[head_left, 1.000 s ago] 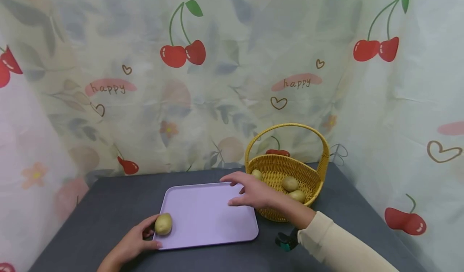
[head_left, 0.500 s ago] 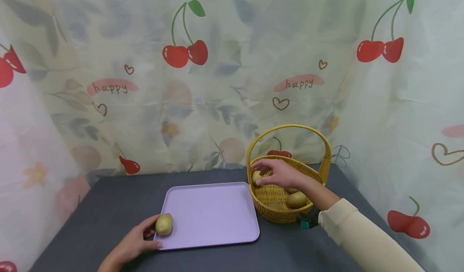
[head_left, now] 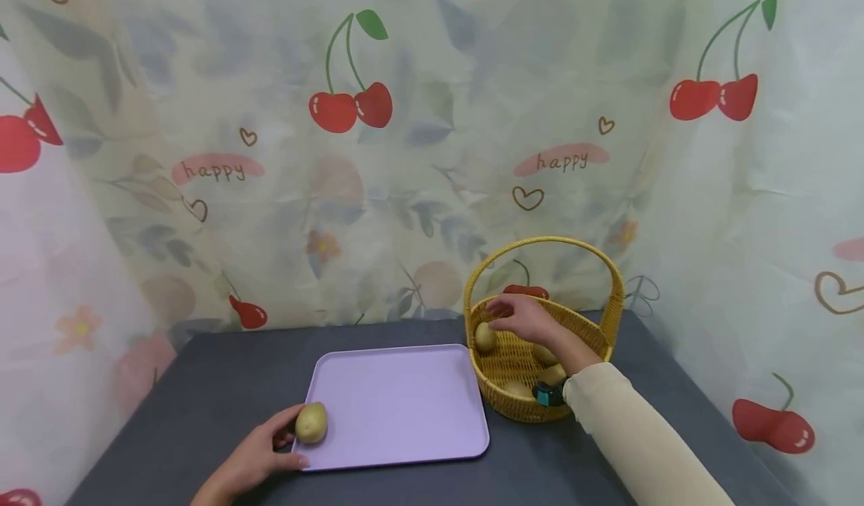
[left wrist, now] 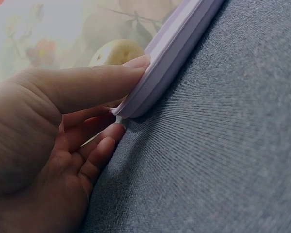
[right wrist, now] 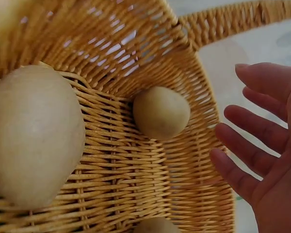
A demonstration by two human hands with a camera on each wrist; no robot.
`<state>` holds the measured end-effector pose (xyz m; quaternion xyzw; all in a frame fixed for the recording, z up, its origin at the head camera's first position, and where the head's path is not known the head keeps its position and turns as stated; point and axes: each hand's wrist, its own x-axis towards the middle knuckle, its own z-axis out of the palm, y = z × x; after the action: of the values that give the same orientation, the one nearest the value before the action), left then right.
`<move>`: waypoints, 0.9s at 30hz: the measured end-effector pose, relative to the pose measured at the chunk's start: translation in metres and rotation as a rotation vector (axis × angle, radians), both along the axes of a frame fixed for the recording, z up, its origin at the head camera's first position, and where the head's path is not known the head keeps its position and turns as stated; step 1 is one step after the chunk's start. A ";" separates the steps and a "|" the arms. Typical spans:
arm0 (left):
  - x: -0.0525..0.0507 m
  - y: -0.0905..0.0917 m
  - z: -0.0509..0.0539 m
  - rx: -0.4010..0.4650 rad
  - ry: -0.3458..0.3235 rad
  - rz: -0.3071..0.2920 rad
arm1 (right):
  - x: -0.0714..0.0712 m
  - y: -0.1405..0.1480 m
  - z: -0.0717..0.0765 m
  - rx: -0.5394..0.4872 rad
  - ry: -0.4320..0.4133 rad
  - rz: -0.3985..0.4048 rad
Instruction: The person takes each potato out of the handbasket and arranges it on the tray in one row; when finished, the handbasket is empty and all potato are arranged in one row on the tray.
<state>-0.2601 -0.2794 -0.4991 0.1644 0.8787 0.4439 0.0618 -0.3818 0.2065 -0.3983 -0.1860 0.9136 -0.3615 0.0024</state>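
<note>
A lilac tray [head_left: 398, 408] lies on the dark table. One potato [head_left: 312, 423] rests at its left end, beside my left hand [head_left: 253, 457], whose thumb and fingers hold the tray's near left corner; the left wrist view shows the thumb on the rim [left wrist: 157, 73]. My right hand [head_left: 529, 321] is over the yellow wicker basket [head_left: 529, 412], fingers spread and holding nothing. Just under those fingers, at the basket's left side, is a potato [head_left: 485, 337], also visible in the right wrist view [right wrist: 161, 113]. Several potatoes lie in the basket, partly hidden by the arm.
The basket's tall handle [head_left: 547, 241] arches above it, right of the tray. A patterned curtain [head_left: 405, 191] hangs behind the table and along both sides. Dark table surface [head_left: 378, 483] shows in front of the tray.
From above the tray's right end, my right hand has moved right, over the basket. My left hand has stayed at the tray's corner. The view has shifted slightly.
</note>
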 end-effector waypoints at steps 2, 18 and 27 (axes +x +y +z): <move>0.000 0.000 0.000 -0.001 -0.007 0.004 | -0.005 0.000 -0.005 -0.009 -0.003 -0.007; 0.000 0.000 0.003 -0.013 -0.042 0.026 | -0.028 -0.007 -0.020 0.126 -0.265 0.106; 0.000 0.000 0.003 -0.013 -0.038 0.019 | -0.026 -0.016 -0.009 0.203 -0.368 0.086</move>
<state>-0.2599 -0.2792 -0.4962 0.1471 0.8818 0.4418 0.0754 -0.4079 0.1903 -0.4075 -0.1546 0.9206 -0.2953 0.2034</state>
